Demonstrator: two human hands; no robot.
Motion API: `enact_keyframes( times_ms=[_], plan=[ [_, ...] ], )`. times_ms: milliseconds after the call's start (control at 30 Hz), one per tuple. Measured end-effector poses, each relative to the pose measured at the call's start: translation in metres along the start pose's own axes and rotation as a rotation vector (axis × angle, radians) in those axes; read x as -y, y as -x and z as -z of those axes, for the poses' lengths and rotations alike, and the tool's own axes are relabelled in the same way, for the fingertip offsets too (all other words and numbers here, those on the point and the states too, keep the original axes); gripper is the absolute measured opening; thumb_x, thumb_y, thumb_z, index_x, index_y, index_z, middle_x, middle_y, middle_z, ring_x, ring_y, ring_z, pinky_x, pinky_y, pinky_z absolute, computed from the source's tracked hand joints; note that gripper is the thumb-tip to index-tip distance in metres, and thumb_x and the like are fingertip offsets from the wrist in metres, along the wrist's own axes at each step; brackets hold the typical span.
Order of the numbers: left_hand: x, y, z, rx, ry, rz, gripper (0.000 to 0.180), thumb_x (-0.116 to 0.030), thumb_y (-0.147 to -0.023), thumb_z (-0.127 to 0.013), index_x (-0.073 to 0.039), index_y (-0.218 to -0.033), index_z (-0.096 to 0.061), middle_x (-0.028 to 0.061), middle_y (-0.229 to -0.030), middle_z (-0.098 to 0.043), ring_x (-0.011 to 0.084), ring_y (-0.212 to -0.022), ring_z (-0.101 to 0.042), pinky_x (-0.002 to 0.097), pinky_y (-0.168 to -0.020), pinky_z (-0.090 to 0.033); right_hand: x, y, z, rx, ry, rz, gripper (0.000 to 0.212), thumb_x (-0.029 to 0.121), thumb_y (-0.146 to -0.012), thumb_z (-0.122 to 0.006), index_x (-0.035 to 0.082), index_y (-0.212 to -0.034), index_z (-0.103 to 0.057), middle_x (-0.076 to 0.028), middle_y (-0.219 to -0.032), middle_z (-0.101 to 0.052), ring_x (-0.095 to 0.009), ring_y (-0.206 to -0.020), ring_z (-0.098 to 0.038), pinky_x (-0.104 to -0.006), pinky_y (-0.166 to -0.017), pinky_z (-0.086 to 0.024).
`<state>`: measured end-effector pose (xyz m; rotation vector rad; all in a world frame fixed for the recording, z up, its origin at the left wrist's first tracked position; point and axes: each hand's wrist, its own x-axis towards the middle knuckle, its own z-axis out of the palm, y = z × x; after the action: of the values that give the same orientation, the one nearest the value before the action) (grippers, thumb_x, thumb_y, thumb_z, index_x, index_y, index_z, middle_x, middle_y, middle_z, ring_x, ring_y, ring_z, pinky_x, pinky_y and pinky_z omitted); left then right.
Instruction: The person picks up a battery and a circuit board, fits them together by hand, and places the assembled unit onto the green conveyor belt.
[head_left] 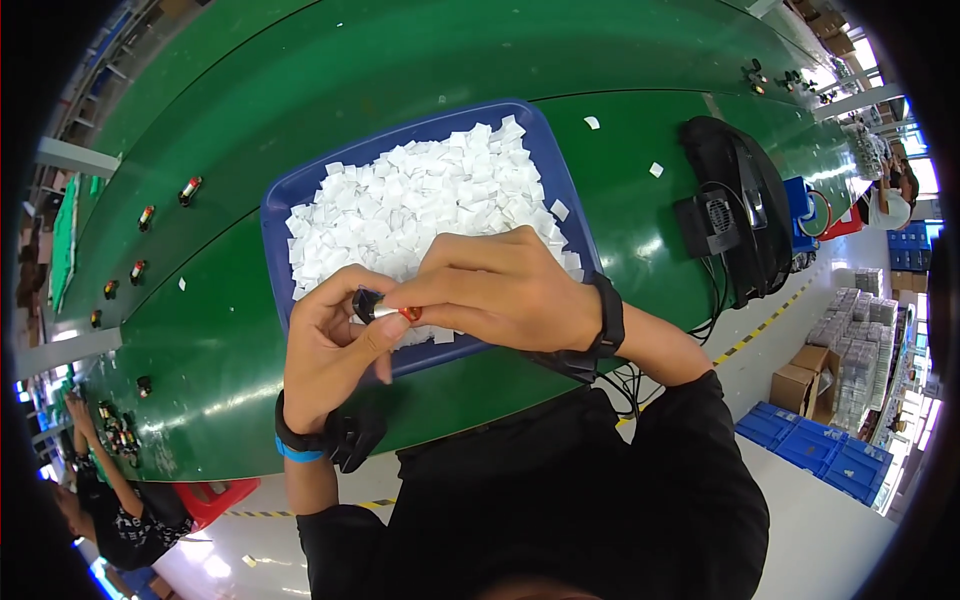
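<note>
A small cylindrical piece [382,310], black at one end, silvery in the middle and orange-red at the other, is held between both my hands. My left hand [325,350] closes its thumb and fingers round it from the left. From the right, my right hand [520,290] pinches at the red end, its fingertips partly hiding the piece. Both hands are over the near side of a blue tray [272,240] heaped with small white paper-like squares [420,190].
Several similar small pieces [190,190] stand on the green table [450,60]. A black bag-like object [750,210] and cables lie to the right. Loose white squares [656,169] are scattered nearby. At far left, another person's arm [100,450] reaches over the table near a black cluster [118,435].
</note>
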<state>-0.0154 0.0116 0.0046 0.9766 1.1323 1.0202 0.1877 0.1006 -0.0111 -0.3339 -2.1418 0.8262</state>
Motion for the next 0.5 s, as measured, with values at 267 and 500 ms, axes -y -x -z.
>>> enact_keyframes(
  times_ms=[267,500],
  plan=[
    [0.006,-0.007,0.002,-0.005,-0.057,-0.053,0.025,-0.01,-0.094,-0.062,0.006,-0.112,-0.057,0.0107,-0.089,-0.062,0.0136,-0.067,-0.06,0.0261,-0.058,-0.053,-0.002,0.003,0.008,-0.098,-0.048,-0.001,0.02,0.011,-0.079,-0.077,0.012,-0.099,-0.074,-0.001,-0.079,-0.063,-0.014,-0.06,-0.063,-0.0255,-0.05,-0.048],
    [-0.004,0.002,-0.004,-0.115,-0.149,-0.05,0.021,-0.008,-0.095,-0.057,0.007,-0.11,-0.057,0.0087,-0.086,-0.06,0.0118,-0.063,-0.057,0.0256,-0.053,-0.05,0.0,0.003,0.007,-0.104,0.077,0.033,0.016,0.02,-0.082,-0.074,0.014,-0.096,-0.071,0.002,-0.085,-0.06,-0.013,-0.059,-0.06,-0.0262,-0.045,-0.043]
  ],
)
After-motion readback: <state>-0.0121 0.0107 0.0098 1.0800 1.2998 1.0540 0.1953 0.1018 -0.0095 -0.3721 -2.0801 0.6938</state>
